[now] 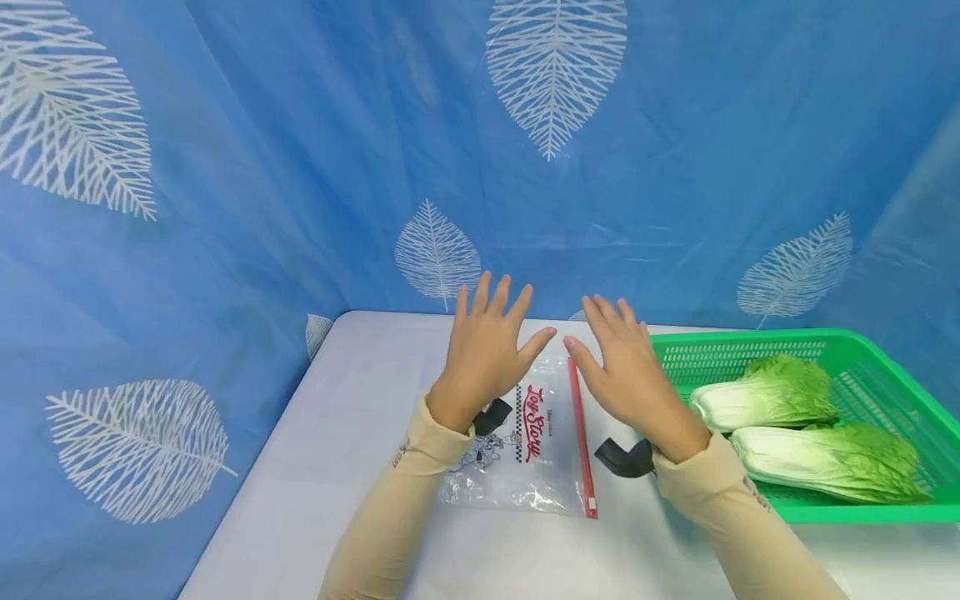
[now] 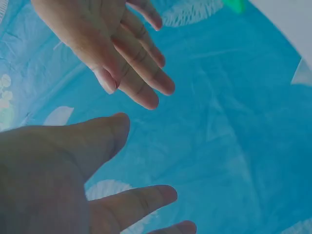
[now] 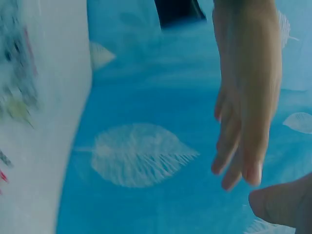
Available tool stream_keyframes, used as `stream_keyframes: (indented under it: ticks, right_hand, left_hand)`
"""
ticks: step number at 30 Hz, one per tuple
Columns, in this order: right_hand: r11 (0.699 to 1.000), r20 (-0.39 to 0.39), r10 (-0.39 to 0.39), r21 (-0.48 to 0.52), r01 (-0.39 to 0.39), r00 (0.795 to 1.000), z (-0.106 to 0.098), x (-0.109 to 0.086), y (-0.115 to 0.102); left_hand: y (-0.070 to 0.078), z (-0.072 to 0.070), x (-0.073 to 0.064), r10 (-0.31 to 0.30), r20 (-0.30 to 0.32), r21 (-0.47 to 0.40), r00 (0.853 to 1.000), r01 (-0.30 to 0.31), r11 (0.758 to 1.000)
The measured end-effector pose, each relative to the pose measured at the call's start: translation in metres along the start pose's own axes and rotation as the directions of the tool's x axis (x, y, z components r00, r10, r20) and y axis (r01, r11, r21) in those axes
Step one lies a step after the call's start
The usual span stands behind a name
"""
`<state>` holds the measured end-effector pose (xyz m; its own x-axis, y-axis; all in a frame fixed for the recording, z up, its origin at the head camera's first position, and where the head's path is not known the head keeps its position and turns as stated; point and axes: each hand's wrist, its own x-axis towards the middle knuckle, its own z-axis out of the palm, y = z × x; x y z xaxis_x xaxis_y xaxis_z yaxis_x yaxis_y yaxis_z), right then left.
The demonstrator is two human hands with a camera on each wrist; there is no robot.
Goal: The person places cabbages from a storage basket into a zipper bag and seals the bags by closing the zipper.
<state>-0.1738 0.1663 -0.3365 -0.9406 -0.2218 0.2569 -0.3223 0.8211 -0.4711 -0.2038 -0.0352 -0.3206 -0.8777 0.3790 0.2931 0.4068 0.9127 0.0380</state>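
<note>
Fingers straight and fanned wide on the left hand [image 1: 486, 358], I see; the right hand [image 1: 628, 367] has straight fingers too, thumb held apart. Their thumb tips sit near each other. Partly behind the left hand, my clear bag [image 1: 555, 483] lies flat on the white table [image 1: 337, 417]; rightward, a green basket [image 1: 862, 513] holds two cabbages [image 1: 825, 458].

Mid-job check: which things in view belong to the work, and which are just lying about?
Likely part of the job:
clear bag with a red edge
upper cabbage and lower cabbage
green basket holding both

Probably just surroundings:
white tabletop under the bag and basket
blue backdrop with white leaf prints
</note>
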Motion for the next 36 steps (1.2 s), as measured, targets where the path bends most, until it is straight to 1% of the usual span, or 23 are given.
stream_keyframes:
  ticks: [3,5,7,10,12,14,16,18,20,22,24,26,28,30,31,33,36]
  right_hand:
    - [1.0,-0.008,-0.008,0.026,0.008,1.0,0.016,-0.01,0.001]
    - [1.0,-0.02,-0.004,0.029,0.004,1.0,0.024,-0.015,0.005]
    - [0.999,-0.039,0.01,0.041,-0.008,0.999,0.031,-0.02,0.01]
    - [0.996,-0.086,0.039,0.087,-0.032,0.996,0.043,-0.032,0.022]
    - [0.991,-0.129,0.045,0.132,-0.028,0.991,0.053,-0.044,0.031]
    - [0.983,-0.169,0.048,0.182,-0.017,0.984,0.065,-0.058,0.04]
    - [0.974,-0.203,0.047,0.226,0.0,0.978,0.077,-0.071,0.048]
    - [0.969,-0.232,0.056,0.248,0.004,0.971,0.088,-0.086,0.056]
    - [0.972,-0.268,0.072,0.234,-0.007,0.961,0.097,-0.101,0.062]
    - [0.981,-0.29,0.093,0.191,-0.037,0.952,0.102,-0.116,0.067]
    - [0.987,-0.283,0.111,0.141,-0.073,0.953,0.106,-0.129,0.071]
    - [0.99,-0.256,0.12,0.099,-0.098,0.959,0.111,-0.139,0.073]
    - [0.995,-0.227,0.09,0.069,-0.076,0.97,0.115,-0.146,0.074]
    - [0.998,-0.207,0.043,0.046,-0.034,0.977,0.12,-0.149,0.073]
    - [0.999,-0.207,0.013,0.037,-0.005,0.978,0.122,-0.15,0.072]
    - [0.999,-0.209,-0.037,0.026,0.044,0.977,0.125,-0.153,0.069]
    - [0.997,-0.219,-0.068,0.024,0.075,0.973,0.126,-0.157,0.066]
  left_hand:
    - [0.001,0.012,-0.01,0.03,-0.013,-0.012,0.999,-0.03,0.999]
    - [0.001,0.021,-0.015,0.072,-0.044,-0.016,0.996,-0.073,0.997]
    - [0.001,0.03,-0.02,0.122,-0.089,-0.028,0.989,-0.125,0.992]
    - [0.002,0.046,-0.026,0.18,-0.162,-0.079,0.97,-0.195,0.978]
    - [0.004,0.058,-0.03,0.195,-0.194,-0.137,0.961,-0.223,0.965]
    - [0.008,0.072,-0.033,0.198,-0.213,-0.203,0.957,-0.241,0.949]
    - [0.013,0.086,-0.037,0.194,-0.221,-0.262,0.956,-0.25,0.932]
    - [0.018,0.1,-0.04,0.187,-0.216,-0.323,0.958,-0.251,0.913]
    - [0.023,0.112,-0.041,0.171,-0.188,-0.387,0.967,-0.233,0.892]
    - [0.027,0.123,-0.041,0.149,-0.136,-0.444,0.979,-0.195,0.874]
    - [0.03,0.133,-0.039,0.132,-0.078,-0.506,0.988,-0.153,0.849]
    - [0.032,0.142,-0.037,0.117,-0.022,-0.567,0.993,-0.109,0.817]
    - [0.034,0.151,-0.037,0.112,0.025,-0.614,0.993,-0.073,0.786]
    - [0.036,0.159,-0.038,0.118,0.057,-0.655,0.991,-0.052,0.754]
    - [0.037,0.162,-0.04,0.126,0.075,-0.663,0.989,-0.045,0.747]
    - [0.038,0.167,-0.044,0.15,0.106,-0.668,0.983,-0.041,0.743]
    - [0.039,0.169,-0.048,0.189,0.12,-0.672,0.975,-0.061,0.738]
